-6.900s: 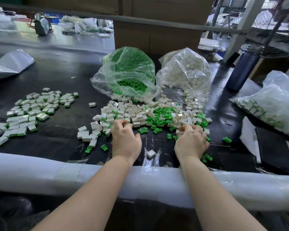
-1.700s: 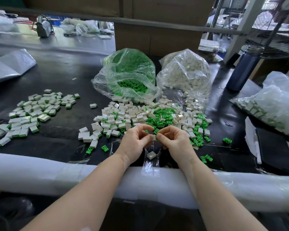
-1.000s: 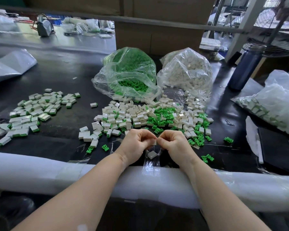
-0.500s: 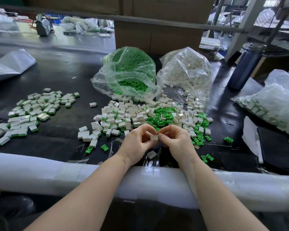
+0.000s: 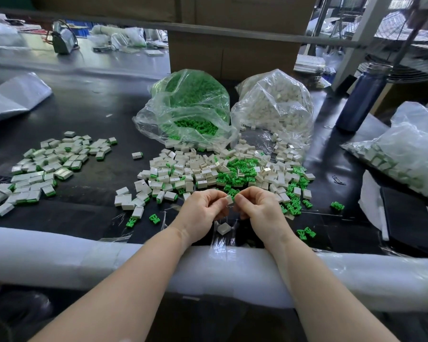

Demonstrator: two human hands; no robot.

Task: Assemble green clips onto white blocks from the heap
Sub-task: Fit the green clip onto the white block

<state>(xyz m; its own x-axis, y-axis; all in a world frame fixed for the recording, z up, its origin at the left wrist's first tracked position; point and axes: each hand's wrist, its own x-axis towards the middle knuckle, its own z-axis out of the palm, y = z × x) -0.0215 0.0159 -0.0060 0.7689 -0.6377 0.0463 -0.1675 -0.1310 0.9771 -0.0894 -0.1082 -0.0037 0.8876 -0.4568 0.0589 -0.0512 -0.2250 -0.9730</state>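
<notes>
While both forearms rest on the table's padded front edge [image 5: 59, 253], the left hand [image 5: 203, 212] and right hand [image 5: 260, 208] pinch 1 white block [image 5: 229, 199] between curled fingertips.

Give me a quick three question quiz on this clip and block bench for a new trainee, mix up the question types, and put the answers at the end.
1. True or false: the left hand and right hand are held together over the table, pinching one white block between them.

2. Multiple choice: where does the pile of finished pieces, white with green edges, lie?
A. In the bag of green clips
B. On the table to the person's left
C. On the padded table edge

3. Fill in: the bag of white blocks stands to the ____ of the green bag.

Key: 1 true; 2 B; 3 right.
</notes>
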